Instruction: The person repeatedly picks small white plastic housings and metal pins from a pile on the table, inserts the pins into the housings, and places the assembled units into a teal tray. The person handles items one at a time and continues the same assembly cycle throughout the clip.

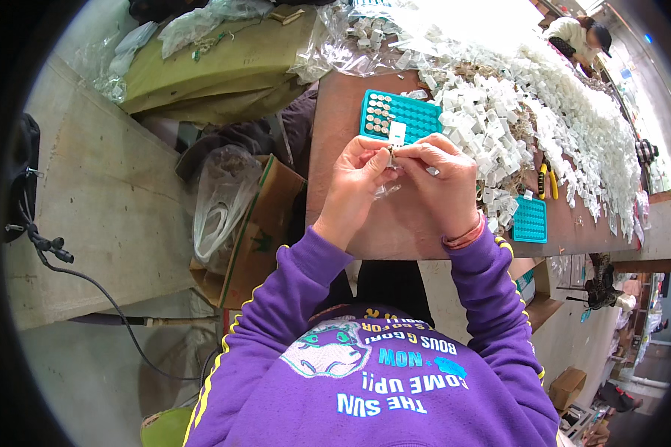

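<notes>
My left hand (354,182) and my right hand (440,175) meet over the brown table (395,231), fingertips pinched together on a small metal part (390,153) held between them. A scrap of clear plastic wrap (386,190) hangs below the fingers. Just beyond the hands lies a teal tray (417,115) with a grid of cells; several round metal pieces fill its left columns and a small white piece rests on it. Purple sleeves cover both forearms.
A long heap of small white plastic parts (544,97) runs along the table's right side. A second small teal tray (530,220) and yellow-handled pliers (548,181) lie nearby. An open cardboard box with a plastic bag (227,216) stands left. Another person (581,33) sits far off.
</notes>
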The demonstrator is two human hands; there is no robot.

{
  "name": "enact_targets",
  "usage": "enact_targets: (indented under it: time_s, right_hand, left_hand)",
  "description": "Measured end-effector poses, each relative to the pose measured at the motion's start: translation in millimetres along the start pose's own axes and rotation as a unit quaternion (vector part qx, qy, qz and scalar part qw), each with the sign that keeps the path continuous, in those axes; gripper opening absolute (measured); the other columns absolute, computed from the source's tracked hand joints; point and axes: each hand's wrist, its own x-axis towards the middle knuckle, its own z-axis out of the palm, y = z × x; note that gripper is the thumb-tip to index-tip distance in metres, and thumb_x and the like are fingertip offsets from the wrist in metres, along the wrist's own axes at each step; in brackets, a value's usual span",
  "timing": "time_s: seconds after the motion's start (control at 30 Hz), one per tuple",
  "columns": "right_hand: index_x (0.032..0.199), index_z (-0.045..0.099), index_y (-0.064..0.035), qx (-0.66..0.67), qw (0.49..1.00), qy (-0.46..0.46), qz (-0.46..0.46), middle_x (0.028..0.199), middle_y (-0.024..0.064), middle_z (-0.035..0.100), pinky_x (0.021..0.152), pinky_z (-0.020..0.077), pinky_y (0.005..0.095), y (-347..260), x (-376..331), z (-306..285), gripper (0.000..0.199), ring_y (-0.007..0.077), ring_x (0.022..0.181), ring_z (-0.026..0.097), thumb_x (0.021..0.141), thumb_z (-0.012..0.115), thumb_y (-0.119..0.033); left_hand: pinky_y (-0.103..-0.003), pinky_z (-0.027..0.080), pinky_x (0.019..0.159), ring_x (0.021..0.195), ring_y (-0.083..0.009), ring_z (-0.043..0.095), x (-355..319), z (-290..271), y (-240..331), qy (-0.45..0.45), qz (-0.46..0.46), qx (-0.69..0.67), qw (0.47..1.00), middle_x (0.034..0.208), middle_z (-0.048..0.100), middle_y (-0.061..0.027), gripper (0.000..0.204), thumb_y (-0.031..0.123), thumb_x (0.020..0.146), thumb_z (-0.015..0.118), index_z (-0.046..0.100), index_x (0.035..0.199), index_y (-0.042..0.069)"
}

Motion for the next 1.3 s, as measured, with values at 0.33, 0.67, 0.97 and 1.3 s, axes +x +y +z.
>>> enact_targets:
  time_s: [0.33, 0.67, 0.97, 1.3]
  right_hand:
    - [0.088, 0.069, -0.0072, -0.001, 1.000, 0.028, -0.009, 0.080, 0.0073, 0.066, 0.058, 0.0523, 0.0281, -4, 6, -2, 0.011, 0.0195, 0.067, 0.066, 0.077, 0.071, -0.005]
    - [0.107, 0.066, -0.0060, -0.062, 0.987, 0.026, -0.143, 0.097, 0.0089, 0.069, 0.080, 0.0501, 0.0362, 9, -2, 16, 0.027, 0.0264, 0.084, 0.066, 0.080, 0.065, -0.004]
    - [0.097, 0.071, -0.0088, -0.184, 0.982, -0.014, 0.035, 0.086, 0.0108, 0.066, 0.063, 0.0508, 0.0333, 69, 40, 33, 0.016, 0.0268, 0.070, 0.065, 0.086, 0.064, -0.019]
    - [0.089, 0.070, -0.0060, -0.133, 0.988, -0.042, 0.072, 0.083, 0.0100, 0.066, 0.066, 0.0520, 0.0326, 79, 37, 32, 0.012, 0.0244, 0.071, 0.067, 0.081, 0.068, -0.014]
  left_hand:
    - [-0.026, 0.055, 0.072, 0.078, -0.0147, 0.066, 0, -1, 2, -0.002, -0.038, -0.009, 0.999, 0.094, 0.065, -0.0081, 0.014, 0.016, 0.094, 0.061, 0.055, 0.101, 0.006]
    - [-0.027, 0.053, 0.076, 0.082, -0.0166, 0.063, 1, -7, -1, 0.034, -0.011, -0.110, 0.993, 0.096, 0.063, -0.0100, 0.013, 0.013, 0.096, 0.056, 0.054, 0.105, 0.003]
    - [-0.026, 0.054, 0.071, 0.079, -0.0185, 0.063, 5, -11, 1, 0.062, 0.004, -0.088, 0.994, 0.094, 0.063, -0.0144, 0.018, 0.016, 0.097, 0.053, 0.051, 0.108, 0.002]
    - [-0.026, 0.054, 0.073, 0.080, -0.0185, 0.063, 5, -10, 1, 0.076, -0.003, -0.095, 0.993, 0.094, 0.063, -0.0146, 0.018, 0.016, 0.097, 0.054, 0.051, 0.108, 0.002]
